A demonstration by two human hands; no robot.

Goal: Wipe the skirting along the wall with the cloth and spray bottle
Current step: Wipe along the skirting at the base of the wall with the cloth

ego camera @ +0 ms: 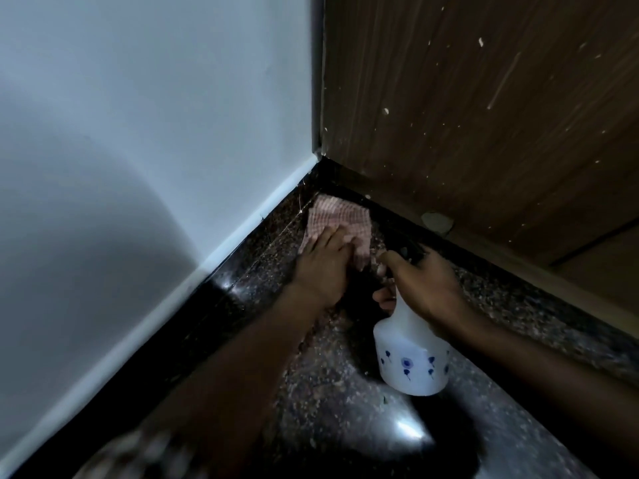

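A pink checked cloth (337, 221) lies flat in the corner, against the foot of the black skirting (193, 316) that runs along the white wall. My left hand (323, 267) presses down on the cloth's near edge, fingers spread over it. My right hand (423, 283) grips the black trigger head of a white spray bottle (409, 361) with small blue flowers. The bottle hangs tilted just above the floor, and its nozzle points toward the corner.
A white wall (121, 150) stands on the left. On the right a dark wooden panel (484, 115), flecked with pale spots, meets it at the corner. The speckled granite floor (332, 392) shows glare patches near me.
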